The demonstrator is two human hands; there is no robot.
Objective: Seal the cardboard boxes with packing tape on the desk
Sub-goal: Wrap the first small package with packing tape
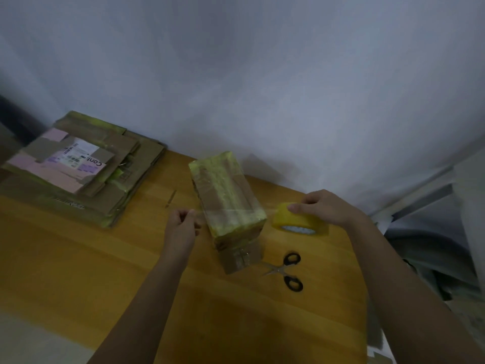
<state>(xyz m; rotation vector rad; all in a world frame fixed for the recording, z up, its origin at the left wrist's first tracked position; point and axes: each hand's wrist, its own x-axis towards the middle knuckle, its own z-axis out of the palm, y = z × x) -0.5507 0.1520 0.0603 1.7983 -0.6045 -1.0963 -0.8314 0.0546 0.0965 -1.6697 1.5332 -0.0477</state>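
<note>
The cardboard box (228,206) lies mid-desk w/ its long axis running from the near edge toward the wall, far end leaning a bit left; its top face carries yellowish tape layers, near end face shows bare brown w/ clear tape. A strip of clear tape (231,212) stretches crosswise over the box's near part, at right angles to that long axis. Left hand (182,223), just left of the box, pinches the strip's free end btwn thumb and curled fingers, rest of the fist closed. Right hand (324,207), just right of the box, grips the yellow tape roll (300,219) from above, fingers curled over its rim, thumb side hidden (can't tell how tight). Roll sits tilted, its core facing the camera; can't tell if it touches the wooden desk (78,258). Scissors (287,271) w/ black handles lie on the desk nearer the camera than the roll, right of the box's near end, blades pointing toward the box. Well left of the box, a stack of flattened cartons (86,164) w/ a pink label on top sits against the wall. A thin stick-like item (170,198) lies btwn stack and box.
</note>
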